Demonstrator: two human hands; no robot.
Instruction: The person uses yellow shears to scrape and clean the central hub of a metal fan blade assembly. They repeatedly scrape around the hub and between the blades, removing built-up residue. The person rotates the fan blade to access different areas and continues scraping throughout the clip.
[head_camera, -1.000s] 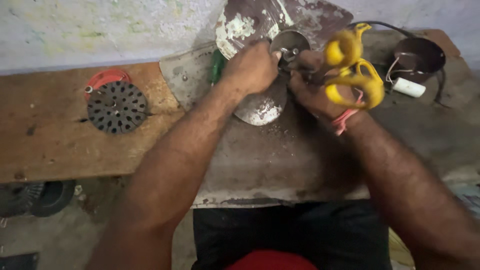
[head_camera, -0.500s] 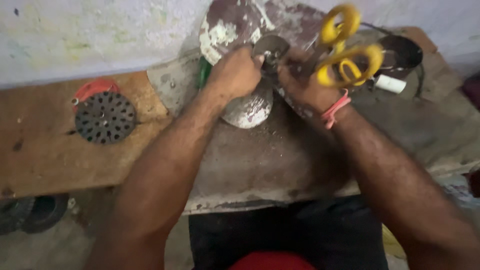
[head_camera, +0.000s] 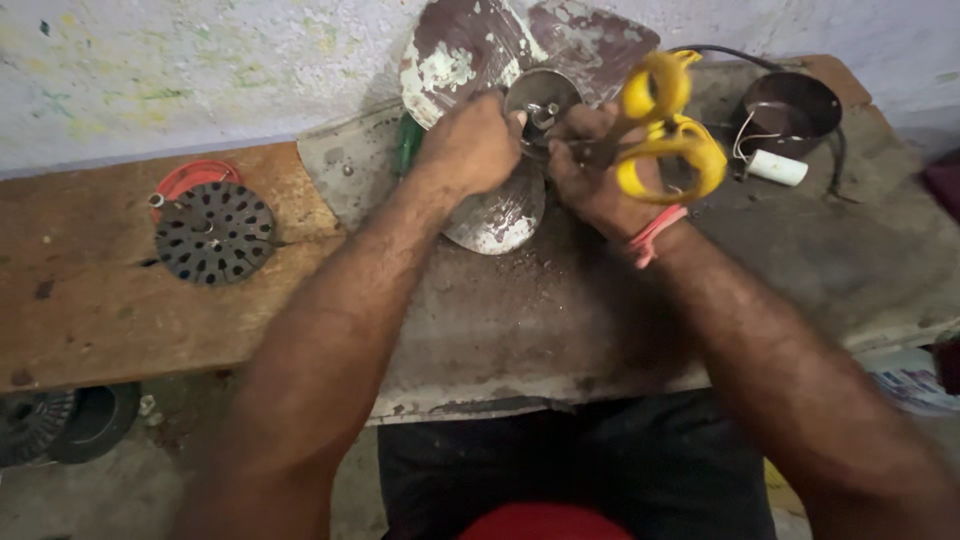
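Note:
A worn metal fan with rusty, paint-flaked blades (head_camera: 455, 50) lies on the grey slab (head_camera: 560, 320). My left hand (head_camera: 470, 145) grips the fan at its round metal hub (head_camera: 542, 100). My right hand (head_camera: 595, 175) is closed on yellow-handled scissors (head_camera: 665, 135), whose tips point at the hub's centre. A red band sits on my right wrist. The scissor blades are mostly hidden behind my fingers.
A black perforated disc (head_camera: 215, 232) lies on a red ring on the wooden board (head_camera: 90, 300) at left. A dark round cup (head_camera: 785, 110) with wires and a white cylinder (head_camera: 775, 167) sits at right. A green tool handle (head_camera: 408, 145) lies by the fan.
The view has shifted a little; both hands stay at the fan hub, and the scissors remain in my right hand with the handles slightly lower and more level.

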